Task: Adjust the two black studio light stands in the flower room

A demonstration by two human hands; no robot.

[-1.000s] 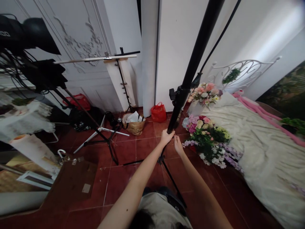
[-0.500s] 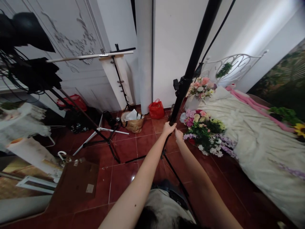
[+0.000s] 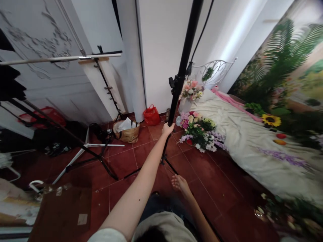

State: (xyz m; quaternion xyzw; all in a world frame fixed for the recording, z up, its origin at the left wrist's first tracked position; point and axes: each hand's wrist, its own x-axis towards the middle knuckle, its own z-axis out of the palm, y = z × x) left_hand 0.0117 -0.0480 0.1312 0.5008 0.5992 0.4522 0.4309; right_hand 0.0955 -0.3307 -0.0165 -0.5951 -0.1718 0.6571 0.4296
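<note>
Here in the head view, the left hand [image 3: 167, 129] is wrapped around a tall black pole [image 3: 183, 64], below its clamp knob [image 3: 173, 81]. That's the thing being handled, right in the middle, rising out past the top of the picture! The grip sits low on the shaft, just above where the legs [image 3: 171, 166] branch out, and I'd judge that's to steady the whole stand, so much of it being up high. A dark cable [image 3: 203, 32] hangs just beside the upper pole, apart from the fingers.

And the right hand [image 3: 179, 183]? Lower down, nearer the body, off the pole altogether; fingers loosely curled and apart from the thumb, nothing visible in them. One arm seems enough for the hold.

Now the edges! On the right, the bouquet [image 3: 199, 129] stands close to the pole, at the side of the cream-covered bed [image 3: 239, 144]; that looks like the tight side. Beyond the pole, a red bag [image 3: 151, 116] and a woven basket [image 3: 128, 134] line the wall's foot. On the left, a second stand [image 3: 108, 169] plants its leg near this one's. The widest stretch of red tile floor [image 3: 202, 191] runs between the right hand and the bed.
</note>
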